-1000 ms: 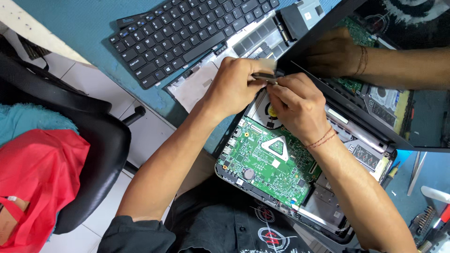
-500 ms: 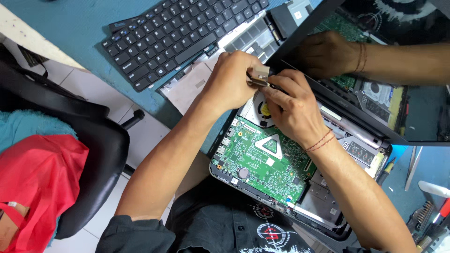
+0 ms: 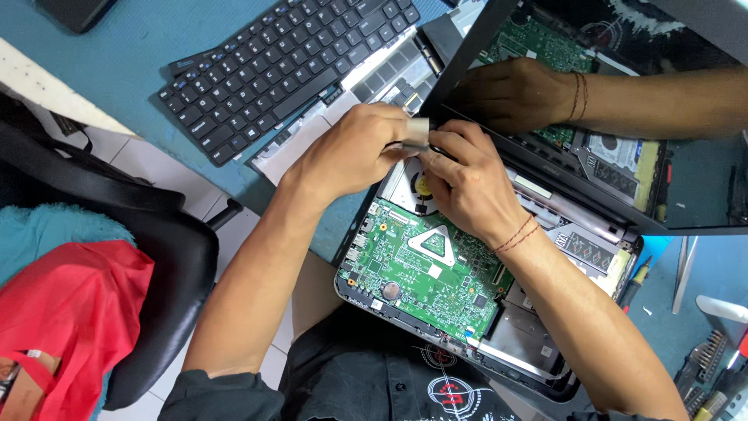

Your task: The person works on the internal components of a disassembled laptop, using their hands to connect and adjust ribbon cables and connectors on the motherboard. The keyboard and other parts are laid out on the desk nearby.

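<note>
An opened laptop base [image 3: 538,366] lies in front of me with its green circuit board [image 3: 425,269] and round fan [image 3: 421,185] exposed. My left hand [image 3: 351,152] and my right hand [image 3: 467,183] meet just above the fan. Both pinch a small pale strip [image 3: 417,134], like tape or thin foil, between their fingertips. My right wrist wears a thin red thread. The strip's lower end is hidden by my fingers. The laptop's dark glossy screen [image 3: 701,179] stands open behind and mirrors a hand and the board.
A detached black keyboard [image 3: 288,62] and a grey cover panel [image 3: 374,86] lie on the blue table at the back left. A black chair [image 3: 156,257] with red cloth [image 3: 70,312] stands at left. Screwdrivers and bits [image 3: 717,359] lie at the right edge.
Both hands have stayed together above the fan. The pale strip now shows more plainly between the fingertips, and the view has drifted slightly.
</note>
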